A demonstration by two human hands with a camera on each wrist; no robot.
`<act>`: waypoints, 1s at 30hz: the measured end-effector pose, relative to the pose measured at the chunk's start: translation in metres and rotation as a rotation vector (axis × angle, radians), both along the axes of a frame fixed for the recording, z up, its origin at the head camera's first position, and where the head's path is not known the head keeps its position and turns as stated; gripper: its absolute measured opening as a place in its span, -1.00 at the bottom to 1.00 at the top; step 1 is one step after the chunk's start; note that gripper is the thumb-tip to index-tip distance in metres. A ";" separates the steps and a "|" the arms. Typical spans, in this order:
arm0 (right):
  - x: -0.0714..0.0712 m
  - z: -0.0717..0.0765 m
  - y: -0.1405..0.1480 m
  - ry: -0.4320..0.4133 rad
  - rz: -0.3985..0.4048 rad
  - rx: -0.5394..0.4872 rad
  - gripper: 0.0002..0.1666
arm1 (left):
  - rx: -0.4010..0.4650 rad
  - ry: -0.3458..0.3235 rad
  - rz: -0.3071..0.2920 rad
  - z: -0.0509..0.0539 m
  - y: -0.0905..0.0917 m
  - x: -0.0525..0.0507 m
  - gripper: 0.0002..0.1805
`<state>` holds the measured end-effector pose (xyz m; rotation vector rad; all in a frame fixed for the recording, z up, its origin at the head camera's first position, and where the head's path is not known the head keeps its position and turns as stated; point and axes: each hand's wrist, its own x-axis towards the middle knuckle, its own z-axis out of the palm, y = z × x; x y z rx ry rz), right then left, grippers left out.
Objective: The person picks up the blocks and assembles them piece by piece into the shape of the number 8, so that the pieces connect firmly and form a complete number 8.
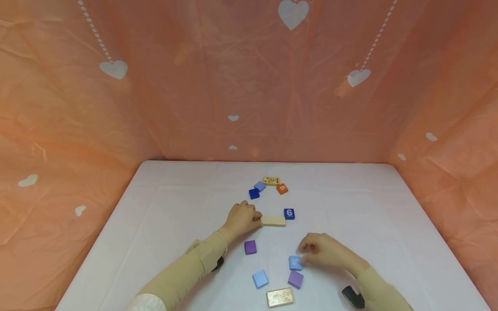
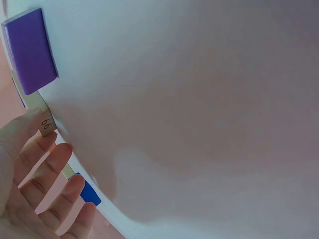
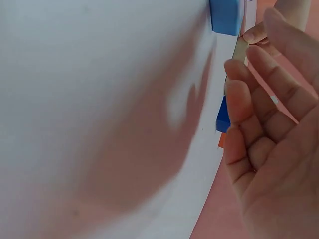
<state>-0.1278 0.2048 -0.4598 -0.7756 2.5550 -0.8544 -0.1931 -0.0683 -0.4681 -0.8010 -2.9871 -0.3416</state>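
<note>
My left hand (image 1: 240, 219) pinches the left end of a pale wooden domino-like block (image 1: 273, 221) lying on the white table; the left wrist view shows "66" marked on its end (image 2: 46, 123). A dark blue tile with a 6 (image 1: 289, 213) sits at the block's right end. My right hand (image 1: 328, 252) hovers with loosely bent fingers and holds nothing. Nearest to it is a light blue tile with a number (image 1: 295, 262), with a purple tile (image 1: 295, 279) just below. Another purple tile (image 1: 250, 247) lies near my left wrist.
Toward the back are a yellow patterned block (image 1: 271, 180), an orange tile (image 1: 282, 188), a light blue tile (image 1: 260, 186) and a dark blue tile (image 1: 254, 193). Closer in lie a pale blue tile (image 1: 260, 278) and a gold block (image 1: 280, 297). Orange cloth (image 1: 264, 108) surrounds the table.
</note>
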 end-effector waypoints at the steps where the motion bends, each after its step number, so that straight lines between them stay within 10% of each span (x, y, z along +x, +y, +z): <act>1: 0.001 -0.001 0.000 -0.011 -0.003 0.004 -0.69 | 0.001 -0.002 0.002 0.000 0.000 0.000 -0.80; 30: 0.014 0.000 -0.008 0.033 0.019 0.044 -0.69 | 0.012 -0.010 0.011 -0.002 0.001 0.000 -0.75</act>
